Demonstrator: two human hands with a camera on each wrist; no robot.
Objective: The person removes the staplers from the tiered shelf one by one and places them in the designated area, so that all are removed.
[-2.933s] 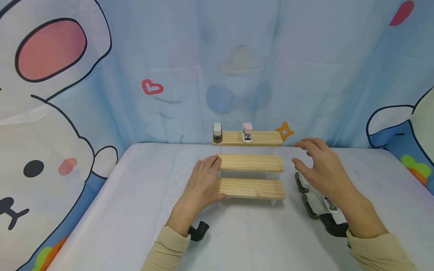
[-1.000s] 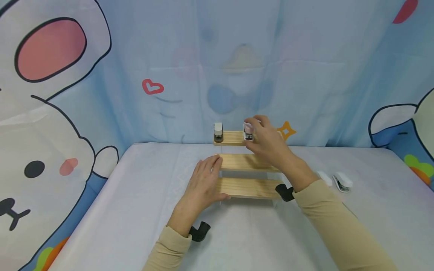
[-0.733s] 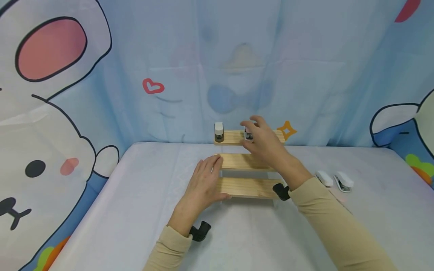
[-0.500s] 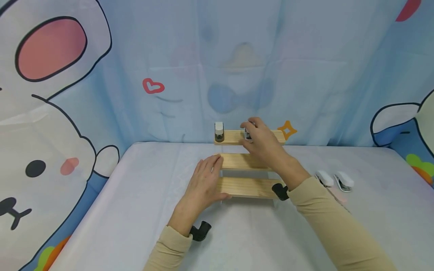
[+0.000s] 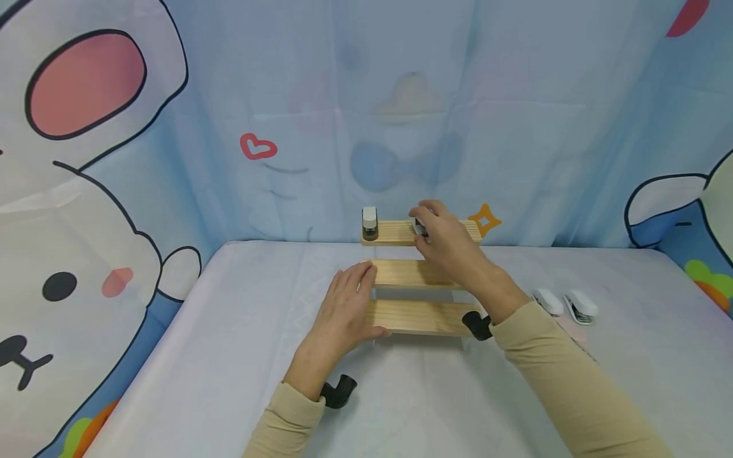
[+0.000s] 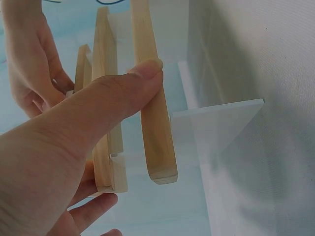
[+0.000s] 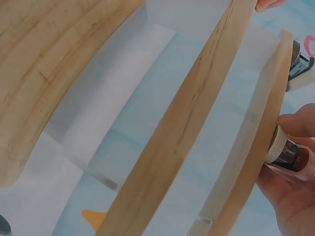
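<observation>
A three-step display shelf with pale wooden boards and clear supports stands mid-table. At its left end my left hand grips it, thumb over the front edge of the lowest board and fingers by the middle board. On the top board, my right hand pinches a small pink-and-white stapler between thumb and fingers. That stapler touches the board and is mostly covered by the hand in the head view. A white stapler with a dark base stands upright at the board's left end.
Two white staplers lie on the white cloth right of the shelf. A pink item beside them is partly behind my right sleeve. Black wrist mounts jut from both wrists. A printed blue curtain hangs behind.
My right hand has moved from above the right side of the table to the top board and taken hold of the pink stapler, which it has since turned slightly. My left hand stays put.
</observation>
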